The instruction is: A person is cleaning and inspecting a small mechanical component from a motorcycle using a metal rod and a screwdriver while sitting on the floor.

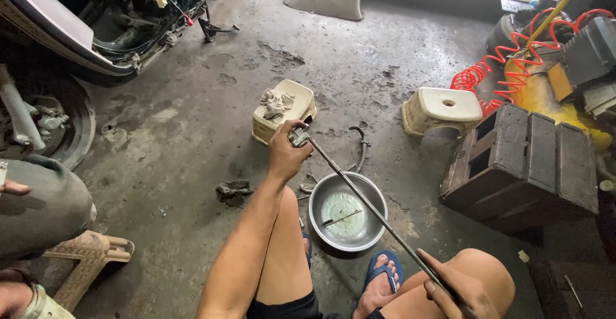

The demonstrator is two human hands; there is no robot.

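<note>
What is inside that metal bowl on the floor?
The metal bowl holds a thin rod-like piece lying on its wet-looking bottom. The long rod held above crosses the bowl and hides a strip of its inside.

we sit low with both knees bent and spread, bare legs in view, feet in blue sandals. our left arm stretches forward over the left thigh, elbow nearly straight, wrist turned slightly inward. the left hand (287, 152) is closed in a fist, thumb on top, knuckles facing away from us. our right hand (457, 291) rests on the right knee at the bottom edge of view, fingers curled in a loose grip, back of the hand facing up, its forearm out of frame.
</note>
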